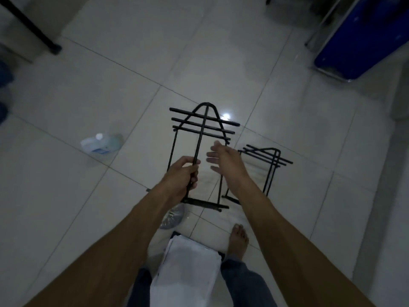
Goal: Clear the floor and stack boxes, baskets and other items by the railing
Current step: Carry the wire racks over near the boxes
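Left hand [181,173] gripping black wire rack [200,138], open right hand [223,160] just beside.

Blue jeans [241,282], bare forearms, barefoot

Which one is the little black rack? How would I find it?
Look at the white tiled floor. Two black wire racks are near the middle. The little rack stands at the right, past the open right hand. No hand holds it, while the left hand grips the taller rack.
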`<state>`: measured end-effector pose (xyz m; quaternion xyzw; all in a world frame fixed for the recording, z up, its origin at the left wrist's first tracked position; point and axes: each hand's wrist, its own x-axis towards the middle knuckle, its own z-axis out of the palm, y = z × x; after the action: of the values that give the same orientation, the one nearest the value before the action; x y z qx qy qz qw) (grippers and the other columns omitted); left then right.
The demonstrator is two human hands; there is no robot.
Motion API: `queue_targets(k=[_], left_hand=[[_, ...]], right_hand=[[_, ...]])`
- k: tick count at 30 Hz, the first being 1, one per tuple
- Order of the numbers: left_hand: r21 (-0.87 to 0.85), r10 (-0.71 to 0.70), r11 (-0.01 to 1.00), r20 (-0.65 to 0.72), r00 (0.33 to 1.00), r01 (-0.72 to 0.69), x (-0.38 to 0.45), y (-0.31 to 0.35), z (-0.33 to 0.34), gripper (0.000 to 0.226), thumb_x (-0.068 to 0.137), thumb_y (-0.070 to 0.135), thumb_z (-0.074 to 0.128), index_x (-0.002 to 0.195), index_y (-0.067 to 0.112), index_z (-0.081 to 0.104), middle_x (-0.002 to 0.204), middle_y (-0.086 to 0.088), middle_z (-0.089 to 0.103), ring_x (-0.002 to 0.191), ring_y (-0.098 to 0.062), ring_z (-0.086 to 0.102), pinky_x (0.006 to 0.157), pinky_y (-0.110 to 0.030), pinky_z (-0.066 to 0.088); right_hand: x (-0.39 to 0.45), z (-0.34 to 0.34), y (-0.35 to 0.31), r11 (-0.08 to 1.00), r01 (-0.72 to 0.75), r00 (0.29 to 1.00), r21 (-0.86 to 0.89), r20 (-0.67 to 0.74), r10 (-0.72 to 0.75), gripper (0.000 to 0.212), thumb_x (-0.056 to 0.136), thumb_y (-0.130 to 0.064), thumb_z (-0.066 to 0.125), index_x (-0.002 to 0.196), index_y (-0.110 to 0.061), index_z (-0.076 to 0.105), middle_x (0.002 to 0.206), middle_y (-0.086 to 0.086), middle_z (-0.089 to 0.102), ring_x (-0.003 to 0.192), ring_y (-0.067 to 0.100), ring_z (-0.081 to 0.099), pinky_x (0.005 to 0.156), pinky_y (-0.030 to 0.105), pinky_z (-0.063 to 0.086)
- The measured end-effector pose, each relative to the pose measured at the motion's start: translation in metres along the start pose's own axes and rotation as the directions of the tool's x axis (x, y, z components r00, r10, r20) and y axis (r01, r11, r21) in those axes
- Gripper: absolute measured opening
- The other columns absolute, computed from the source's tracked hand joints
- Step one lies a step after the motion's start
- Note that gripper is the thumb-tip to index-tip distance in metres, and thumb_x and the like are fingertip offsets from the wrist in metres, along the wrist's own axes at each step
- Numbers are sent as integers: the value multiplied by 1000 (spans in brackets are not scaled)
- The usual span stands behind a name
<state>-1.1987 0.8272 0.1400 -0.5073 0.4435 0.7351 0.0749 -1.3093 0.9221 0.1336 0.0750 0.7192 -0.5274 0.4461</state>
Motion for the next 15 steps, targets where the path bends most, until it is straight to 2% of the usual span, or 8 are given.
queue_targets(k=[3,5,9,11,15], left_hand=[[122,83,989,14,996,-85,-61,14,-35,14,100,7,52,102,12,65,68,-2,51,60,-13,45,57,-26,38],[179,117,977,14,993,-118,-104,23,-62,15,99,7,54,104,9,67,71,-3,55,65,-14,50,62,-28,46],[185,145,972,-5,989,-141,-177,38,-121,14,96,6,61,104,6,73,87,-10,68,78,-17,66,85,-35,58],[200,163,967,-13,986,-157,-208,46,-152,13,94,7,65,102,5,75,87,-11,71,79,-18,70,84,-36,60],[278,217,939,-13,976,-205,-269,57,-212,11,92,9,69,98,4,76,87,-14,76,77,-17,73,71,-29,59]], right_hand=[[-47,39,-34,968,-108,987,227,143,77,39,102,-41,52,118,-7,61,114,10,70,107,23,68,98,40,54],[-82,66,-51,954,-124,975,272,211,66,28,104,-31,51,112,-7,61,109,11,71,105,28,70,94,42,56],[-148,115,-72,983,-84,960,164,278,36,17,103,-15,49,114,-5,56,100,11,68,99,27,71,84,43,60],[-178,140,-79,988,-72,955,134,294,30,19,104,-14,47,117,-3,55,100,12,69,99,27,72,84,43,60],[-235,188,-97,997,-28,943,66,334,4,22,104,-14,45,119,-1,54,114,19,71,106,30,71,91,42,57]])
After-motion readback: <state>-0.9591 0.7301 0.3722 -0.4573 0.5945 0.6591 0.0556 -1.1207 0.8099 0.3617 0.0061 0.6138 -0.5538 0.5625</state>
